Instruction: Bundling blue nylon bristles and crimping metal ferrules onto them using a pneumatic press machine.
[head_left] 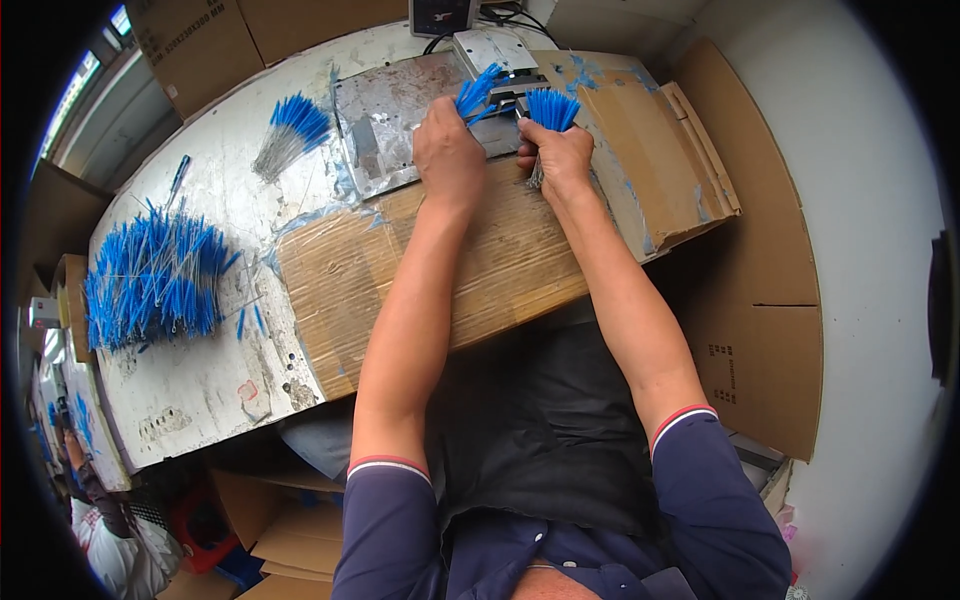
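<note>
My left hand [449,158] is closed around a small fan of blue-tipped wires [477,92], whose blue ends stick out past the fingers. Beside it, my right hand [562,155] grips a thicker bundle of blue-tipped wires [551,108], blue ends up and bare grey ends hanging below the fist. Both hands are close to a small metal fixture [512,88] at the back of a worn metal plate [390,110]. Fingers hide part of the fixture, so contact with it cannot be told.
A large heap of blue-tipped wires [160,278] lies at the left of the white table [205,400], with a smaller bunch [292,135] farther back. A screwdriver-like tool [180,178] lies near the heap. Flattened cardboard [430,290] covers the front edge; a carton [655,150] stands right. Another person [110,530] is at lower left.
</note>
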